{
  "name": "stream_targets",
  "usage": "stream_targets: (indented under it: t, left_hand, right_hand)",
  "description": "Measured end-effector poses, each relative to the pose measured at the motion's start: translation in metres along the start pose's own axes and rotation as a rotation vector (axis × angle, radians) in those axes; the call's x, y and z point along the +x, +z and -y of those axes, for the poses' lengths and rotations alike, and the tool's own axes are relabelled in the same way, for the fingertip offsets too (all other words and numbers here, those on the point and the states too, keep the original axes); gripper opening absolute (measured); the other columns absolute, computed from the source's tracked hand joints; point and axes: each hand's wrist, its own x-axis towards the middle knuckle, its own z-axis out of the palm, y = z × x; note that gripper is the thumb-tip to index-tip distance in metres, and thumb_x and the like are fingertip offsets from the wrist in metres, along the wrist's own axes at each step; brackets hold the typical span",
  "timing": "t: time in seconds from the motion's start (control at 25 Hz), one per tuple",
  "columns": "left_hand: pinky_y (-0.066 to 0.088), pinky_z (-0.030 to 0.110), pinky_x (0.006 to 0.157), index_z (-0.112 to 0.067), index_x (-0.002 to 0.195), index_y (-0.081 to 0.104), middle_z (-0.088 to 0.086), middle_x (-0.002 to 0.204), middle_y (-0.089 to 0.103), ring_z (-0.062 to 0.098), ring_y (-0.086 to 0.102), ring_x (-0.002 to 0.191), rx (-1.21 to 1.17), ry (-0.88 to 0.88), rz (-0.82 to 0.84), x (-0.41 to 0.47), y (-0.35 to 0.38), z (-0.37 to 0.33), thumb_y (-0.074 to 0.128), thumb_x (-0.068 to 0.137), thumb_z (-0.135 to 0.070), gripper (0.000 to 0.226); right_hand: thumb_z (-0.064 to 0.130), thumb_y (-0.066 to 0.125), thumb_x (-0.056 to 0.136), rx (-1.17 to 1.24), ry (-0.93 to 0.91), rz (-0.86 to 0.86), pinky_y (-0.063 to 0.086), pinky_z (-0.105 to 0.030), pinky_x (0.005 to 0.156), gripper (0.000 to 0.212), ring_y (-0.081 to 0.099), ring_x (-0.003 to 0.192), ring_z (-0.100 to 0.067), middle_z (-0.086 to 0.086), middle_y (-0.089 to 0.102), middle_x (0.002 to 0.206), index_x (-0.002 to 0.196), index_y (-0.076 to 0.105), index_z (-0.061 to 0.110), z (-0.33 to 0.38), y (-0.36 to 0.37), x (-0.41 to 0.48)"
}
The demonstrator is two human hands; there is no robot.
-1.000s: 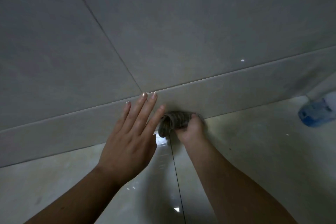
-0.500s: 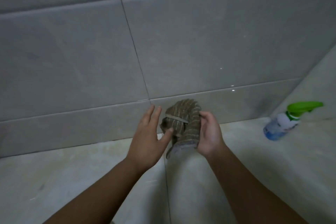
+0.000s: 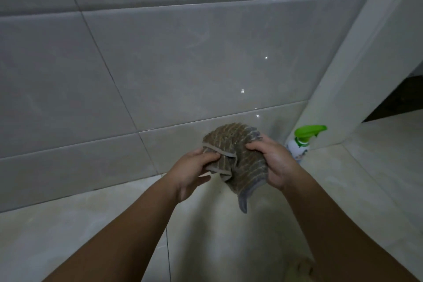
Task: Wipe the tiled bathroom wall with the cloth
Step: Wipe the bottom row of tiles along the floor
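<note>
A striped brown-grey cloth [image 3: 238,151] hangs bunched between both hands, a little off the tiled wall [image 3: 171,64], with one grey corner drooping down. My left hand [image 3: 194,167] pinches its folded left edge. My right hand [image 3: 274,162] grips its right side from above. The wall is made of large glossy grey tiles with pale grout lines and fills the upper frame.
A spray bottle [image 3: 302,142] with a green trigger stands in the corner at the right, just behind my right hand. A white door frame [image 3: 357,57] rises on the right. Glossy beige floor tiles [image 3: 91,224] lie below.
The cloth has come off the base of the wall and up between both hands. My left hand, open a second ago, now grips the cloth. The view has swung left and pulled back.
</note>
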Motion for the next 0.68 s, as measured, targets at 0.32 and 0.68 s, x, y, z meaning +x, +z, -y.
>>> stream_targets:
  t: [0.32, 0.68]
  left_hand:
    - [0.058, 0.027, 0.065, -0.025, 0.111, 0.062, 0.000, 0.095, 0.071, 0.016, 0.066, 0.080, -0.123, 0.145, -0.102, 0.033, -0.009, -0.003, 0.054, 0.089, 0.012, 0.043]
    - [0.047, 0.037, 0.087, -0.027, 0.109, 0.063, -0.005, 0.115, 0.068, 0.014, 0.063, 0.099, -0.033, -0.089, 0.236, 0.045, 0.008, -0.004, 0.066, 0.087, -0.023, 0.023]
  right_hand:
    - [-0.014, 0.047, 0.089, -0.436, -0.150, -0.100, 0.054, -0.022, 0.056, 0.032, 0.064, 0.055, -0.012, -0.002, 0.070, 0.065, 0.084, 0.066, 0.010, 0.017, -0.044, 0.010]
    - [-0.009, 0.041, 0.093, -0.232, -0.115, 0.004, 0.046, -0.019, 0.042, 0.031, 0.056, 0.043, -0.015, -0.005, 0.058, 0.052, 0.073, 0.051, 0.012, 0.028, -0.035, 0.014]
